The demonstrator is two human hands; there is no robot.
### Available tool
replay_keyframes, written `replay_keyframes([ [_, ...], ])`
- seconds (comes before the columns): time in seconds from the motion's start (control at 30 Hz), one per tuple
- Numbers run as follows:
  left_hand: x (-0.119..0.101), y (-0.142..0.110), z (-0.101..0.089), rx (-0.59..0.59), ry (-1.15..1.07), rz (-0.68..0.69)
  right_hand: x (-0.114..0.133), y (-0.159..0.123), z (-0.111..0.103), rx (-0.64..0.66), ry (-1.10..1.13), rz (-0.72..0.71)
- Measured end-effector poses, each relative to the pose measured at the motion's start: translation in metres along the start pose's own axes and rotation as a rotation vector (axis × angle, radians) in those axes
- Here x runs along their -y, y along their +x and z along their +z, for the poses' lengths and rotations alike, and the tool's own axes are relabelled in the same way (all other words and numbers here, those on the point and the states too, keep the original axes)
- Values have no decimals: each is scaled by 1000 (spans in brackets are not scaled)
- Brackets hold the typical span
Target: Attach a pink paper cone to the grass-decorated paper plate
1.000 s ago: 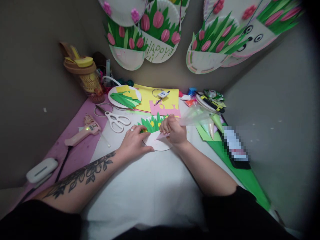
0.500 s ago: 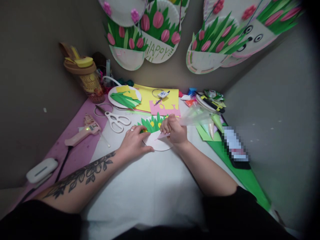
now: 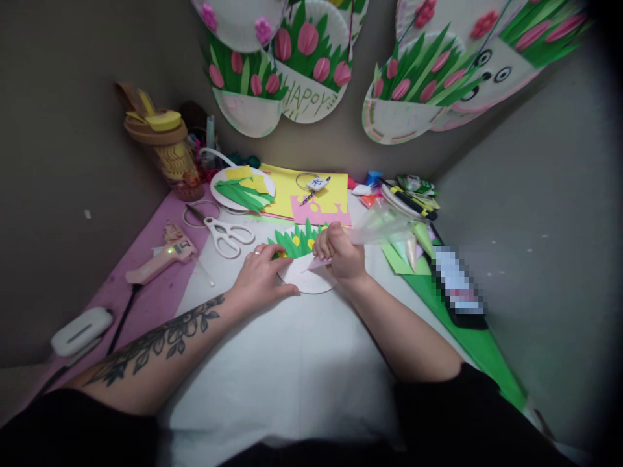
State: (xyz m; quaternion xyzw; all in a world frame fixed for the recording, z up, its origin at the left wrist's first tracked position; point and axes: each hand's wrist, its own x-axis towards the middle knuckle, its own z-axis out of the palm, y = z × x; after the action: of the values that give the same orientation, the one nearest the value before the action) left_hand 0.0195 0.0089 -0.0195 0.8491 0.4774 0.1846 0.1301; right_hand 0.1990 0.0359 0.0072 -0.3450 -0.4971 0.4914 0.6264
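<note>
The right hand (image 3: pixel 343 258), clamped on a piping bag (image 3: pixel 374 230), slanted it across the plate (image 3: pixel 314 282) toward the near-left corner of the table (image 3: pixel 287 370), the left hand (image 3: pixel 261 275) spread alongside.

Pink glue gun (image 3: pixel 163 258) on the purple sheet (image 3: pixel 165 292) at left, little green light on, white-handled scissors (image 3: pixel 224 235) just beyond it to the right. Tumbler (image 3: pixel 176 159) with a yellow-and-brown lid is standing in the back left corner. Phone's (image 3: pixel 460 285) over on the green sheet (image 3: pixel 501 370), screen pixelated. Paper-plate tulip baskets (image 3: pixel 248 115) hang along the wall, one reading "HAPPY".
</note>
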Motion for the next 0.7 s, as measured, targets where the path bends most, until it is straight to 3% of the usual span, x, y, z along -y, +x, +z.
replay_keyframes([
  [0.7,1,-1,1,-11,-30,2,5,3,-2,-30,-73,6],
])
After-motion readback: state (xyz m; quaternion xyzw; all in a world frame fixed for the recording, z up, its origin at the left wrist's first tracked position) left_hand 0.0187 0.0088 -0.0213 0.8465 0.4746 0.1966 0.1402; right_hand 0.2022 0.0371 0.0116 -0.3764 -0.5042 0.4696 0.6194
